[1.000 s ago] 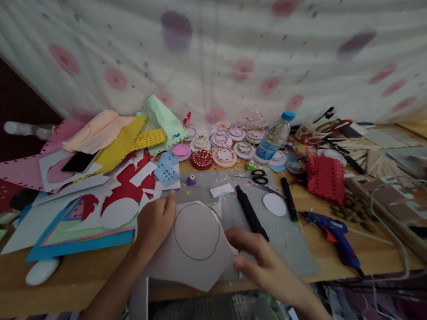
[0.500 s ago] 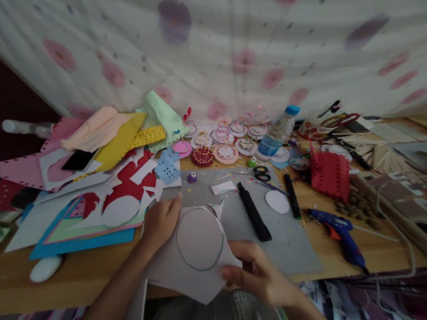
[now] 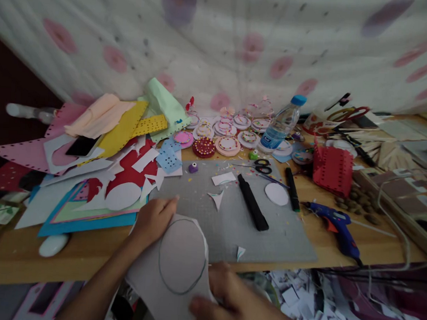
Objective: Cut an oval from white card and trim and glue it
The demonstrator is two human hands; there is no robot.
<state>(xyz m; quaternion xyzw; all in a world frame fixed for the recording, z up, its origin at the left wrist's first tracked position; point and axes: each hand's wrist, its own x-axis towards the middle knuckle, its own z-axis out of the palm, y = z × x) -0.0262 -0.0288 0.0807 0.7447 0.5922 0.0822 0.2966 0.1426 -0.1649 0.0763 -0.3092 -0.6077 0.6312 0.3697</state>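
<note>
The pale sheet (image 3: 183, 256) with the drawn circle has moved nearer and to the left since the earlier frame, both hands travelling with it, and the pointed scrap (image 3: 216, 199) now lies apart from it on the grey mat (image 3: 273, 246). The sheet is tilted at the near edge of the table (image 3: 97, 261), off the mat. The left hand (image 3: 154, 221) grips its left edge, the fingers nearly closed, thumb toward the far corner. The right hand (image 3: 231, 294) is blurred; its thumb presses on the sheet's near right part, the fingers curled at the edge, and whether it holds anything else I cannot tell. A small scrap (image 3: 240, 252) lies near the mat's near edge. Farther in, a thick black tool (image 3: 253, 203) lies slanted, with a white disc (image 3: 276, 194) to its right and open scissors (image 3: 263, 166) beyond. A black marker (image 3: 292, 190) and a blue glue gun (image 3: 339, 226) lie to the right, a water bottle (image 3: 279, 125) stands on the far side by the beaded discs (image 3: 204, 147), and coloured sheets (image 3: 92, 223) are heaped to the left
</note>
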